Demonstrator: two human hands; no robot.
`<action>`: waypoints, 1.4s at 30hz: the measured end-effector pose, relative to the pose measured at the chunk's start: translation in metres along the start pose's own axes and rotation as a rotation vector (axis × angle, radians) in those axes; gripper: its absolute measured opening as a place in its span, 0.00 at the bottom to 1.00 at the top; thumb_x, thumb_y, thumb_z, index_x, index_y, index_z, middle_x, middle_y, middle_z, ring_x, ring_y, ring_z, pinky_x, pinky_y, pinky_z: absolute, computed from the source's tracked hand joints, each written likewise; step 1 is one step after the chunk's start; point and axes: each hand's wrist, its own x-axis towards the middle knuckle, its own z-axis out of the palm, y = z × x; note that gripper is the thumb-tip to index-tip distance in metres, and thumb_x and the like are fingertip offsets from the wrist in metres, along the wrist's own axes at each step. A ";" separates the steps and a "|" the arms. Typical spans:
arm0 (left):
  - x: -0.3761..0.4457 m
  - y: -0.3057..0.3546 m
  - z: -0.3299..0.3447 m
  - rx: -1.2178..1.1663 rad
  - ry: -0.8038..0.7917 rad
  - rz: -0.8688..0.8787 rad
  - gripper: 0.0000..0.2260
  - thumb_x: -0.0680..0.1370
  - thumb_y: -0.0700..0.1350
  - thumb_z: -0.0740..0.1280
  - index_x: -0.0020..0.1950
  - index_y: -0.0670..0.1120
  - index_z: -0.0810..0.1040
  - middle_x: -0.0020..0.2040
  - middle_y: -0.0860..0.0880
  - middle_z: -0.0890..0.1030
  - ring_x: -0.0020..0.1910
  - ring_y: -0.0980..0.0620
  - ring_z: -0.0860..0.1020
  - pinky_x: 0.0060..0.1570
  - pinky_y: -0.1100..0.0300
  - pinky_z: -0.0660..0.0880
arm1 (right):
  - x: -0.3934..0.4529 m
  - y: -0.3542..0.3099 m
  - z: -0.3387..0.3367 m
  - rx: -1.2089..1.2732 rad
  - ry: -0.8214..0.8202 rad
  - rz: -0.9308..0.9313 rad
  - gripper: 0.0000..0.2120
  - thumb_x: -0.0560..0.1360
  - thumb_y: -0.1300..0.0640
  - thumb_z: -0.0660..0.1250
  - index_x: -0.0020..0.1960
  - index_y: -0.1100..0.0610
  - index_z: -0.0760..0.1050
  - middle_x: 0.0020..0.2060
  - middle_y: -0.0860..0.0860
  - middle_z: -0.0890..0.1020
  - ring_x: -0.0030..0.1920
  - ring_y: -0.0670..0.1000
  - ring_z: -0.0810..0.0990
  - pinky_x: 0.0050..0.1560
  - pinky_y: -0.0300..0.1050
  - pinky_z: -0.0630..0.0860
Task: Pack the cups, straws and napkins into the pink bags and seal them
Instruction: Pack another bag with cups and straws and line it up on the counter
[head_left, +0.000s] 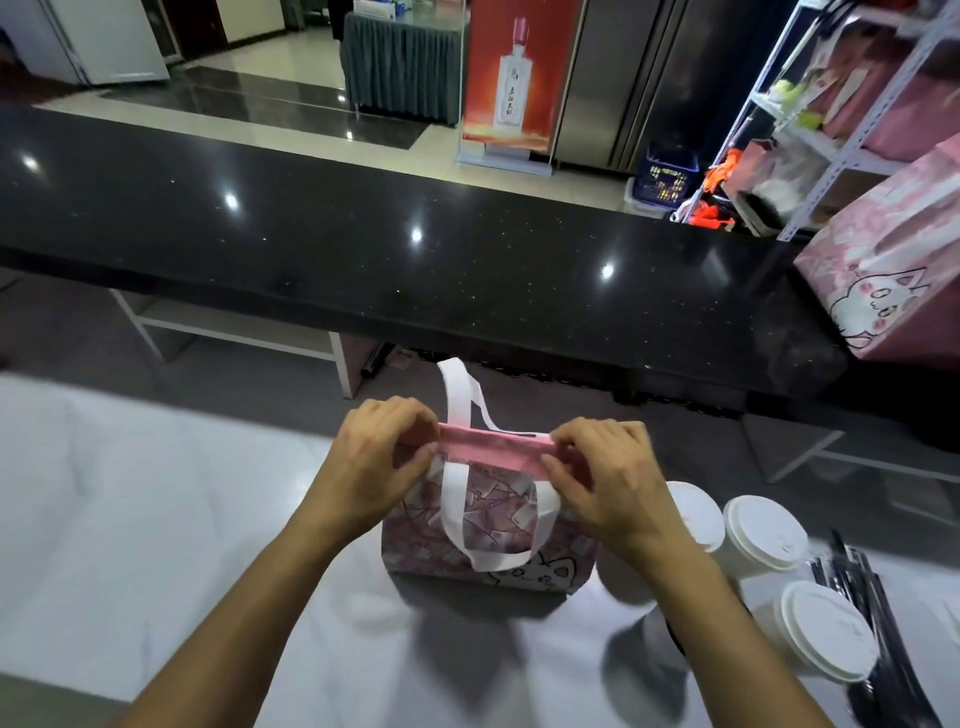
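Observation:
A pink bag (498, 525) with a cat print and white handles stands on the white table (156, 519) in front of me. Its top edge is folded over into a pink strip. My left hand (379, 457) pinches the left end of that fold, and my right hand (608, 478) pinches the right end. One white handle sticks up behind the fold; the other hangs down the front. To the right of the bag stand three white lidded cups (763, 535). Dark wrapped straws (878, 623) lie at the far right. What the bag contains is hidden.
A long black counter (415, 249) runs across behind the table. A larger pink cat-print bag (893, 280) stands on its right end. Behind that, a white metal shelf (831, 135) carries more pink bags.

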 end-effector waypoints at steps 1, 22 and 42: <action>0.002 0.004 0.000 -0.009 0.000 -0.011 0.12 0.74 0.43 0.75 0.52 0.52 0.75 0.47 0.57 0.78 0.45 0.54 0.75 0.47 0.51 0.77 | 0.007 -0.009 0.005 0.007 -0.023 -0.015 0.08 0.76 0.49 0.70 0.51 0.49 0.74 0.43 0.43 0.80 0.44 0.46 0.77 0.51 0.49 0.70; -0.002 -0.012 -0.023 0.103 -0.080 -0.063 0.10 0.73 0.56 0.72 0.47 0.51 0.87 0.41 0.57 0.83 0.38 0.55 0.77 0.36 0.55 0.77 | -0.009 0.028 -0.009 -0.072 -0.073 0.103 0.14 0.72 0.46 0.76 0.35 0.50 0.74 0.32 0.42 0.73 0.34 0.46 0.70 0.43 0.42 0.60; 0.023 0.012 -0.032 -0.126 0.173 -0.245 0.21 0.80 0.43 0.67 0.74 0.51 0.71 0.70 0.48 0.73 0.65 0.51 0.75 0.65 0.52 0.75 | -0.005 -0.017 -0.037 0.414 0.163 0.327 0.07 0.76 0.60 0.73 0.52 0.53 0.86 0.41 0.45 0.83 0.42 0.46 0.82 0.43 0.42 0.80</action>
